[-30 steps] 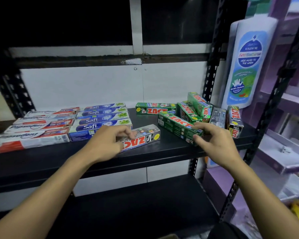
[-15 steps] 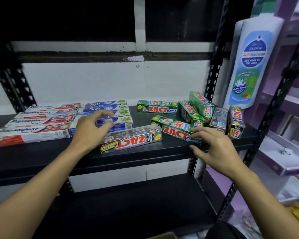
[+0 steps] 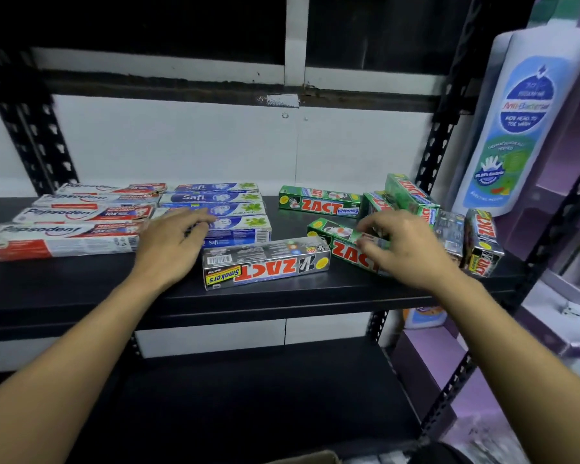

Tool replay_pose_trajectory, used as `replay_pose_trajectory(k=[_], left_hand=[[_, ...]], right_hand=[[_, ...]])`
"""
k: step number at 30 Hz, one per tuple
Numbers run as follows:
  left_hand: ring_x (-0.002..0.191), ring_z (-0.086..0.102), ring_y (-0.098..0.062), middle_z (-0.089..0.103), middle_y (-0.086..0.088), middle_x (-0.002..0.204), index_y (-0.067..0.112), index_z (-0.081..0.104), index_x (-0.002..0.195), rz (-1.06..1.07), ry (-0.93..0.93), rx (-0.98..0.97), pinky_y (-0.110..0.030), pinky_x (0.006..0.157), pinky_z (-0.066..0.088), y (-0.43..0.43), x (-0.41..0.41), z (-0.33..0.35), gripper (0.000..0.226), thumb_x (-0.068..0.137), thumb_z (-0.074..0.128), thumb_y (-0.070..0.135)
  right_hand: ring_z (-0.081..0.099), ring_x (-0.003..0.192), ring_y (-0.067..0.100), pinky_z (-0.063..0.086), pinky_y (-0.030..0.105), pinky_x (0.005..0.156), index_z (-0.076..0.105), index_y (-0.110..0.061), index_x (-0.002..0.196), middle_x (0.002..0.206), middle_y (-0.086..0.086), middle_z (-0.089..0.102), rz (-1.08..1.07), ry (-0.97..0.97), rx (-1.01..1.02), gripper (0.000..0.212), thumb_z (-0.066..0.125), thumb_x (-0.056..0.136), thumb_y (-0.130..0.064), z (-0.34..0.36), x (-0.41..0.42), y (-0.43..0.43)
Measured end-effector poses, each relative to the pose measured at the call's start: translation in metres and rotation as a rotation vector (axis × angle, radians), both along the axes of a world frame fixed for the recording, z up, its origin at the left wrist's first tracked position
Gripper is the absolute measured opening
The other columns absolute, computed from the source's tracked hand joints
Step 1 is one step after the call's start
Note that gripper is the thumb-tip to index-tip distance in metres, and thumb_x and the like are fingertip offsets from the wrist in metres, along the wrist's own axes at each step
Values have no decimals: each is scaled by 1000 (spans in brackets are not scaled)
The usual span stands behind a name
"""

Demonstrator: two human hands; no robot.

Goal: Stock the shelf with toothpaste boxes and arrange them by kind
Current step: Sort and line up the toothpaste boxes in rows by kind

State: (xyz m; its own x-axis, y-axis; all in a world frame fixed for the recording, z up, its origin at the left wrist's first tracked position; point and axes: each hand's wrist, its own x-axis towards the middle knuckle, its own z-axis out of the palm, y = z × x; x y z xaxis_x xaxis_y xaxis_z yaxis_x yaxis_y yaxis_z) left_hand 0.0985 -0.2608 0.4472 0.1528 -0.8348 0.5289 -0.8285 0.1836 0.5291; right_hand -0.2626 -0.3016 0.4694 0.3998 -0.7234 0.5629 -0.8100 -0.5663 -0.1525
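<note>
On the black shelf (image 3: 81,283) lie several white-and-red Pepsodent boxes (image 3: 71,239) at the left and several blue Safi boxes (image 3: 235,209) beside them. My left hand (image 3: 171,249) rests with straight fingers on the front Safi boxes. A silver Zact Smokers box (image 3: 265,266) lies free at the front middle. My right hand (image 3: 406,252) holds a green Zact box (image 3: 339,239) with curled fingers. Another green Zact Whitening box (image 3: 318,205) lies behind. More green Zact boxes (image 3: 409,195) are piled at the right, with silver ones (image 3: 482,242) standing beside them.
A large white body-wash bottle (image 3: 523,122) hangs at the right by the black perforated upright (image 3: 439,145). A lower black shelf (image 3: 248,396) runs below. Purple shelving (image 3: 566,296) stands at the far right.
My left hand let go of the silver Zact Smokers box and moved up-left onto the Safi boxes. My right hand turned the green Zact box and now grips it from above.
</note>
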Motion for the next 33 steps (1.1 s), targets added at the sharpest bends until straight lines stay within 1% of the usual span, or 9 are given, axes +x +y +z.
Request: replay_pose_trajectory(k=[4, 6, 9, 12, 15, 21, 27, 30, 33], left_hand=[[129, 52, -19, 63, 4, 135, 24, 69, 122, 12, -47, 60, -30, 106, 32, -6, 1, -3, 29, 102, 48, 26], [129, 52, -19, 63, 4, 134, 23, 70, 121, 6, -57, 53, -31, 109, 32, -7, 2, -5, 30, 102, 48, 26], [127, 54, -18, 63, 5, 133, 24, 71, 119, 2, -64, 50, -37, 112, 34, -7, 4, -5, 41, 95, 40, 37], [128, 53, -16, 62, 8, 135, 28, 71, 117, 7, -89, 61, -38, 112, 32, -9, 5, -4, 44, 92, 36, 39], [128, 51, -15, 62, 10, 135, 30, 70, 116, 16, -89, 60, -36, 111, 30, -13, 6, -6, 43, 92, 35, 39], [127, 49, -9, 62, 14, 132, 29, 70, 116, 14, -96, 26, -20, 91, 16, -16, 7, -8, 44, 91, 34, 39], [125, 43, -6, 59, 20, 126, 36, 61, 115, 41, -147, 75, -19, 93, 10, -22, 9, -14, 22, 102, 43, 32], [124, 43, -5, 59, 20, 125, 35, 62, 114, 33, -136, 65, -18, 95, 10, -22, 9, -13, 24, 103, 41, 32], [122, 44, -4, 59, 22, 123, 36, 63, 112, 25, -127, 58, -19, 95, 11, -21, 8, -13, 35, 95, 33, 41]], right_hand=[[53, 91, 12, 41, 27, 82, 67, -22, 113, 102, -3, 63, -14, 34, 133, 27, 66, 89, -33, 18, 30, -33], [57, 98, 16, 43, 29, 89, 65, -24, 118, 114, -1, 63, -46, 67, 193, 29, 66, 90, -34, 22, 41, -52], [67, 93, 18, 50, 29, 84, 64, -23, 119, 124, 2, 64, -45, 110, 241, 28, 63, 92, -28, 25, 51, -85], [58, 113, 28, 45, 35, 94, 62, -21, 125, 129, 8, 63, -115, 213, 243, 32, 62, 93, -26, 25, 55, -118], [54, 118, 32, 44, 38, 96, 60, -18, 128, 130, 12, 61, -170, 273, 271, 35, 62, 94, -26, 20, 55, -143], [59, 107, 31, 48, 38, 90, 63, -16, 114, 120, 12, 66, -168, 281, 297, 27, 70, 89, -25, 22, 58, -178], [58, 112, 28, 42, 31, 84, 63, -21, 104, 126, 8, 64, -186, 299, 333, 24, 58, 90, -2, 28, 60, -198], [57, 114, 29, 41, 31, 87, 62, -21, 107, 128, 9, 63, -177, 295, 345, 17, 64, 91, -14, 30, 67, -201], [53, 117, 33, 42, 36, 92, 60, -22, 131, 132, 15, 58, -199, 337, 341, 43, 65, 92, -37, 27, 81, -201]])
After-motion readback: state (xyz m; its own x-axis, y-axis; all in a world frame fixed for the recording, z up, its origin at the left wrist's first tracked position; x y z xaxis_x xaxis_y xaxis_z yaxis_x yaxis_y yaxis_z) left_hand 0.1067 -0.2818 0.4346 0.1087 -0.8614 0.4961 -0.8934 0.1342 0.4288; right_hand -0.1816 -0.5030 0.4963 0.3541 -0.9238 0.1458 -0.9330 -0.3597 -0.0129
